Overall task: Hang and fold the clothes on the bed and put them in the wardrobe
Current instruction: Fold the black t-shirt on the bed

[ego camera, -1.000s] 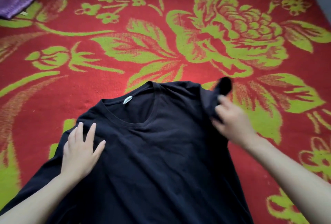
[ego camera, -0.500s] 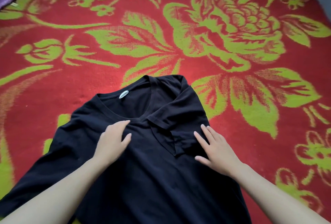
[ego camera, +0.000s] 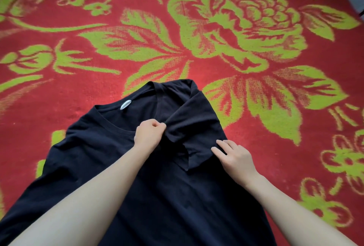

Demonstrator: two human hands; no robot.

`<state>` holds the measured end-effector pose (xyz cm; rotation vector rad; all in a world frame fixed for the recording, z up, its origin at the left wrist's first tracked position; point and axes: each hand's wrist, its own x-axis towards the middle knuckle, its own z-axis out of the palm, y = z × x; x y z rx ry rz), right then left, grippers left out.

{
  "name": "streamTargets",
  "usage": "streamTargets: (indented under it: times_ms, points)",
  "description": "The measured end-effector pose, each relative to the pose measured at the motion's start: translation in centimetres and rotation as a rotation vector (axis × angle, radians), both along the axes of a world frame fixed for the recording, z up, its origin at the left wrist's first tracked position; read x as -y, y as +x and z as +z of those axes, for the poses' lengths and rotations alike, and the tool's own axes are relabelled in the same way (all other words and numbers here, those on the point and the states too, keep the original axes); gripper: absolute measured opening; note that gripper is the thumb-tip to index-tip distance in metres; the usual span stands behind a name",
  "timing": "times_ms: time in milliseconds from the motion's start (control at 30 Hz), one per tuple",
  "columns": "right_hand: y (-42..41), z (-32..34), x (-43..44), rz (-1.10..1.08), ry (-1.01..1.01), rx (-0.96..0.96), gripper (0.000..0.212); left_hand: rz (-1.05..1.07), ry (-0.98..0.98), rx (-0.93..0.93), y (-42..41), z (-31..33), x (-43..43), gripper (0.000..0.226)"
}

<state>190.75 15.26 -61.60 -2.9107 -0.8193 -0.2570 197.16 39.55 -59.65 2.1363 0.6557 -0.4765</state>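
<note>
T-shirt [ego camera: 98,157] is lying flat on the bed cover [ego camera: 256,108], one sleeve [ego camera: 193,123] folded inward. Left hand [ego camera: 150,132] fingers are pinching the sleeve fold. Right hand [ego camera: 236,159] is pressing it, fingers straight. Fabric is probably light and limp, so hems are the best hold.

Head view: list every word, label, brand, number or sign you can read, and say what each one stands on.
No text can be read in this view.
The pale neck tag inside the collar of the black T-shirt: too small and blurred to read.
The red and green bedspread: flower pattern only, no writing.
</note>
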Motion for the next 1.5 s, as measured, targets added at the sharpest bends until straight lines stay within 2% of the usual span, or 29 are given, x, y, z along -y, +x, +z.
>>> streamTargets:
  times_ms: [67,133,167,267,300,433,533,567,667,767,867,967,1067,1167,1300,1400,1500]
  points:
    - [0.1,0.3,1.0,0.036,0.103,0.084,0.027,0.195,-0.255,0.078,0.1,0.3,-1.0,0.028]
    - [-0.1,0.8,1.7,0.050,0.111,0.150,0.028,0.286,-0.426,0.001,-0.7,0.4,-2.2,0.023]
    - [-0.5,0.8,1.9,0.084,0.086,0.160,0.031,0.234,-0.379,-0.055,-1.5,0.0,-2.8,0.021]
    - [-1.9,0.7,1.0,0.255,-0.031,0.012,0.038,-0.121,0.084,-0.168,-4.1,-1.6,-4.8,0.018]
    - [-2.1,0.6,0.3,0.260,-0.049,-0.048,0.039,-0.150,0.174,-0.168,-4.7,-1.9,-5.2,0.019]
    - [-2.2,0.9,-3.4,0.115,-0.117,-0.324,0.061,-0.082,0.276,-0.114,-6.3,-1.6,-6.5,0.021]
    - [-2.9,0.8,-5.9,0.114,-0.379,-0.498,0.069,-0.018,0.322,-0.063,-8.8,-1.1,-7.9,0.016]
    - [-3.1,0.6,-6.6,0.085,-0.400,-0.545,0.071,0.020,0.337,-0.044,-10.0,-0.7,-8.8,0.018]
    - [-3.9,1.1,-8.1,0.017,-0.344,-0.494,0.064,0.132,0.488,-0.012,-14.0,-0.2,-11.9,0.028]
    - [-5.1,1.4,-10.5,0.131,-0.228,-0.419,0.060,0.396,0.613,-0.108,-18.6,0.1,-16.4,0.041]
    - [-7.1,1.2,-13.7,0.222,-0.205,-0.382,0.059,0.677,0.533,-0.334,-23.2,-0.3,-21.0,0.055]
    - [-9.4,1.3,-17.8,0.278,-0.189,-0.413,0.067,0.739,0.321,-0.443,-27.2,-1.3,-24.6,0.068]
    - [-12.0,1.5,-22.3,0.361,-0.164,-0.402,0.067,0.835,0.073,-0.363,-29.3,-1.7,-26.3,0.068]
    - [-14.4,2.4,-25.9,0.411,-0.177,-0.517,0.061,0.910,-0.009,-0.234,-29.2,-1.6,-27.3,0.063]
    - [-17.8,1.3,-30.1,0.544,-0.309,-0.371,0.058,0.958,-0.154,-0.071,-27.5,-1.6,-28.8,0.059]
    - [-18.3,0.9,-32.6,0.503,-0.358,-0.392,0.058,0.967,-0.293,-0.038,-26.2,-2.1,-30.1,0.058]
    - [-18.7,0.2,-34.0,0.486,-0.364,-0.384,0.047,0.942,-0.299,-0.062,-26.2,-3.0,-31.2,0.035]
